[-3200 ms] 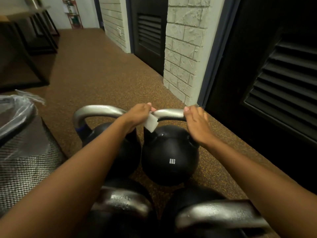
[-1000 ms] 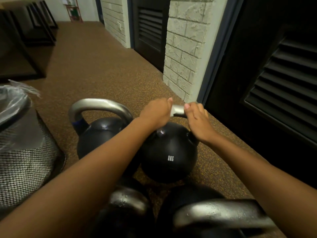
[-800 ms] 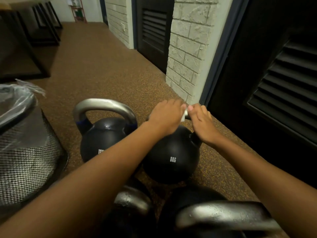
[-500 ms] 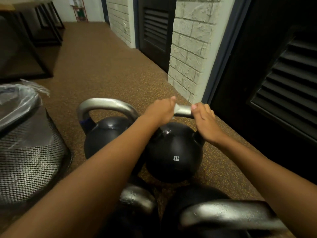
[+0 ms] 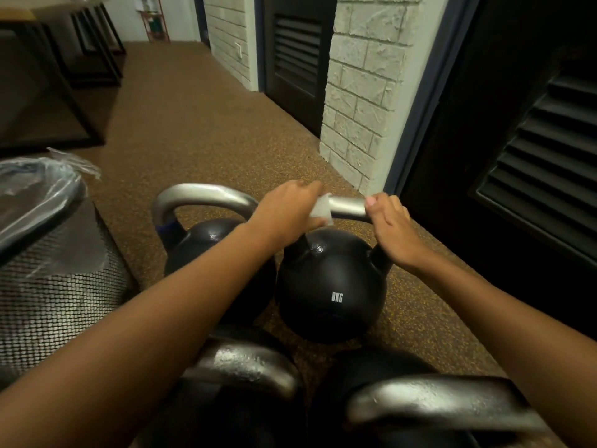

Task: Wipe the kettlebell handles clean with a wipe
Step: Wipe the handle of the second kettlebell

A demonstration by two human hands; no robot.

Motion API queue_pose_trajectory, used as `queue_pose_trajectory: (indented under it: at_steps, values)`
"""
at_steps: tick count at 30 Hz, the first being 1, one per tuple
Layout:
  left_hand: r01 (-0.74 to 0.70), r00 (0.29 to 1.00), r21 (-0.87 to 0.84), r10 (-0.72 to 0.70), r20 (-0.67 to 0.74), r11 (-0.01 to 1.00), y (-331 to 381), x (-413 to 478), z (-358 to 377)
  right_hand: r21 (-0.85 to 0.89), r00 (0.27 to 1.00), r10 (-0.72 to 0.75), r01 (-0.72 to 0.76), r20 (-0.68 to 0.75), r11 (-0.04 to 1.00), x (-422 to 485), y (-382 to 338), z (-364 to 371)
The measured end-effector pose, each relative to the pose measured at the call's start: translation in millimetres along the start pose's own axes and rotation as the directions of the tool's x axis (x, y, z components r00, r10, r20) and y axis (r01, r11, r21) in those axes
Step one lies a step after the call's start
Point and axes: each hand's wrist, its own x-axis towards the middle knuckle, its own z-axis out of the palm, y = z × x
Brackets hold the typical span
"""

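A black kettlebell marked 8KG (image 5: 332, 286) stands on the speckled floor, its silver handle (image 5: 347, 206) running left to right. My left hand (image 5: 287, 211) wraps a white wipe (image 5: 319, 211) around the left end of that handle. My right hand (image 5: 387, 224) grips the handle's right end. A second black kettlebell (image 5: 206, 240) with a silver handle (image 5: 202, 195) stands just to the left, partly behind my left forearm. Two more kettlebell handles (image 5: 245, 367) (image 5: 436, 405) show at the bottom edge.
A black mesh bin (image 5: 55, 286) lined with a clear bag stands at the left. A white brick pillar (image 5: 361, 92) and dark louvred doors (image 5: 533, 156) line the right side. Black table frames (image 5: 64, 76) stand at the back left on the brown floor.
My left hand slid the wipe right along the handle until it met my right hand, then back left, baring the handle's middle again. The right hand stayed on its end.
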Motion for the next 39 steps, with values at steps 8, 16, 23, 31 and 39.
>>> queue_pose_trajectory:
  at_steps: [8,16,23,31,39]
  values:
    - [0.026,0.991,0.132,-0.008,-0.132,0.991,22.5,0.2,6.2,-0.022,1.0,-0.013,0.013,0.002,1.0,-2.0,-1.4,-1.2]
    - [0.436,0.899,-0.197,-0.434,0.057,0.878,9.6,-10.1,12.2,-0.027,1.0,-0.013,0.013,-0.006,1.0,-2.3,-1.2,-0.9]
    - [0.275,0.959,0.025,-0.272,-0.083,0.961,22.8,0.2,11.3,-0.031,1.0,-0.007,0.007,-0.012,0.999,-0.8,-1.8,-0.3]
    - [0.396,0.918,-0.141,-0.395,0.037,0.907,10.6,-2.1,16.0,-0.044,1.0,-0.002,0.001,-0.011,0.999,-0.5,-1.0,-0.2]
    - [0.012,0.98,0.173,0.022,-0.198,0.985,32.7,1.7,12.3,-0.028,1.0,-0.007,0.007,-0.027,1.0,-1.2,-2.0,0.5]
